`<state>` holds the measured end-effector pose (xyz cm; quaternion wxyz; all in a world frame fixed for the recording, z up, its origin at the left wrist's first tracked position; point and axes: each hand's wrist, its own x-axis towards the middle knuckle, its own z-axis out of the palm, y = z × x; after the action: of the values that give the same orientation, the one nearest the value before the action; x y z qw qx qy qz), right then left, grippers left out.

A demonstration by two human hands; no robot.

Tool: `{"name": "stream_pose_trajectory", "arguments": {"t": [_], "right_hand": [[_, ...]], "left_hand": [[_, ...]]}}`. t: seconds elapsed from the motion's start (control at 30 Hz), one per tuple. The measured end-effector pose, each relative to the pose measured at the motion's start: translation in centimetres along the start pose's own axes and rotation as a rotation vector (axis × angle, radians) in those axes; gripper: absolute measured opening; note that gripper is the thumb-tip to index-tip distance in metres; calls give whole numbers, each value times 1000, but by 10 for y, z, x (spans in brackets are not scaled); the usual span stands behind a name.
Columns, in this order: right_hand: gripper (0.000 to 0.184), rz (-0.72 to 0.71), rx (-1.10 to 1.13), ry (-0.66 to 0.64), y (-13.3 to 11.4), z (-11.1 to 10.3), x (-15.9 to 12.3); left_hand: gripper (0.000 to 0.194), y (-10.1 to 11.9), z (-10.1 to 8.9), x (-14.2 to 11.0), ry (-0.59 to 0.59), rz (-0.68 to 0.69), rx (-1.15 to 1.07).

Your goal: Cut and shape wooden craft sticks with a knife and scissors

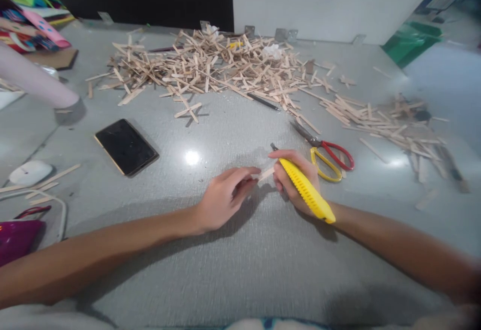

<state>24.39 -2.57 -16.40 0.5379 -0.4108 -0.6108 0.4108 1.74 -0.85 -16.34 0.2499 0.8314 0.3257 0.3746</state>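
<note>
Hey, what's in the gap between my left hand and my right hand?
A pale wooden stick shows between the left hand and the right hand, which grips a yellow tool; that's in the head view.

The left hand (218,202) and right hand (291,190) are bare. Both forearms (112,250) are uncovered and slender. The garment (248,324), partly visible at bottom centre, is pale with blue markings; finer detail is indistinct.

Right of the phone (127,147), your left hand (221,200) hides one end of the wooden stick (267,174); your right hand (292,189) covers its other end and part of the yellow cutter (308,192). Below-left of the phone, a purple item (18,237) is cut off; far right of it, loose sticks (376,120) blur.
</note>
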Motion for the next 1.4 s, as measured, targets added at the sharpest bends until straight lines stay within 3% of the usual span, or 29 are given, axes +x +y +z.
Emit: {"name": "stream_pose_trajectory", "arguments": {"t": [0.13,0.5,0.8,1.1,1.4], "right_hand": [[19,2,-31,-46,2,-2,-2],[25,13,-38,-125,3,-2,-8],[13,-4,-122,-122,-6,0,-5],[13,32,-96,-126,0,-3,-2],[14,-81,-184,61,3,-4,-3]], "left_hand": [[9,1,1,-1,34,15,9],[15,-1,3,-4,25,93,129],[20,1,4,-5,16,209,260],[20,1,4,-6,7,127,215],[8,5,0,-4,29,-80,-34]]}}
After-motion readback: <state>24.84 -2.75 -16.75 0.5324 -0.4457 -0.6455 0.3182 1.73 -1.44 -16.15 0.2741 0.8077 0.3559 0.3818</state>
